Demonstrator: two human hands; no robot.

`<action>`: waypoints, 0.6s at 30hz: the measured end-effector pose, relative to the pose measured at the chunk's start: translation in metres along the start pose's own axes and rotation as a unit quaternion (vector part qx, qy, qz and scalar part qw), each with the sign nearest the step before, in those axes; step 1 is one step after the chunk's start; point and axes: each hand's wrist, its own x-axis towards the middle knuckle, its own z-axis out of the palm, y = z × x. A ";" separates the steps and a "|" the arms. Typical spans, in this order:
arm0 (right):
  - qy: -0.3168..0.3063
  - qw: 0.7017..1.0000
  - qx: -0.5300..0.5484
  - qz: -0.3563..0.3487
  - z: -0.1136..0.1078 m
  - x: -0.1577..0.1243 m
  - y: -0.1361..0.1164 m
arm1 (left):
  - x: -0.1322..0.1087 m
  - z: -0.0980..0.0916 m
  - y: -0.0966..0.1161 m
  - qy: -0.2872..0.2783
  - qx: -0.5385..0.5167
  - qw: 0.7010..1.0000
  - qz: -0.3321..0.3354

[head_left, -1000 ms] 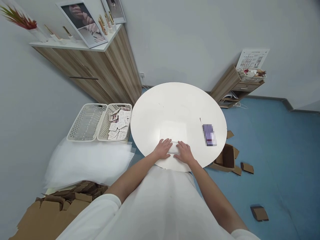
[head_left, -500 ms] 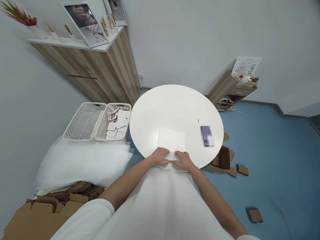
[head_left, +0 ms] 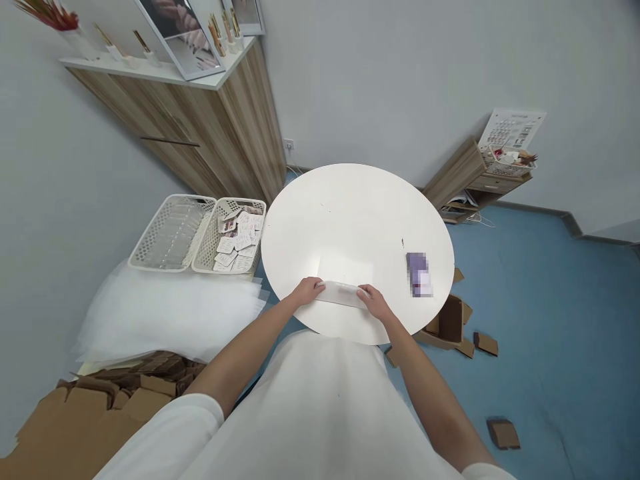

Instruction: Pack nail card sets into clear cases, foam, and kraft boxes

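Observation:
A long, narrow white folded strip lies on the round white table near its front edge. My left hand grips the strip's left end with fingers curled. At the other end, my right hand pinches the strip in the same way. Both hands hold it flat against the tabletop, a hand's width apart. A thin white sheet lies on the table just beyond the strip, hard to tell from the surface.
A small purple packet lies at the table's right. Two white baskets stand left, one with several cards. White sheets and flat cardboard lie lower left. Cardboard pieces litter the blue floor.
The hands have spread apart along the strip, which now shows longer between them. They sat close together and flat a second ago; now each grips one end.

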 end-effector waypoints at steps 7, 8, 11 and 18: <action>0.098 0.992 -0.029 0.072 0.007 0.010 0.021 | 0.006 0.010 -0.008 0.027 0.039 0.994 -0.103; 0.102 0.991 -0.031 0.078 0.008 0.010 0.022 | 0.005 0.011 -0.006 0.027 0.044 0.992 -0.113; 0.124 0.988 -0.037 0.080 0.014 0.007 0.024 | -0.002 0.013 0.002 0.073 0.065 0.988 -0.123; 0.191 0.978 -0.046 0.066 0.028 -0.011 0.032 | -0.022 0.034 0.029 0.062 0.172 0.978 0.101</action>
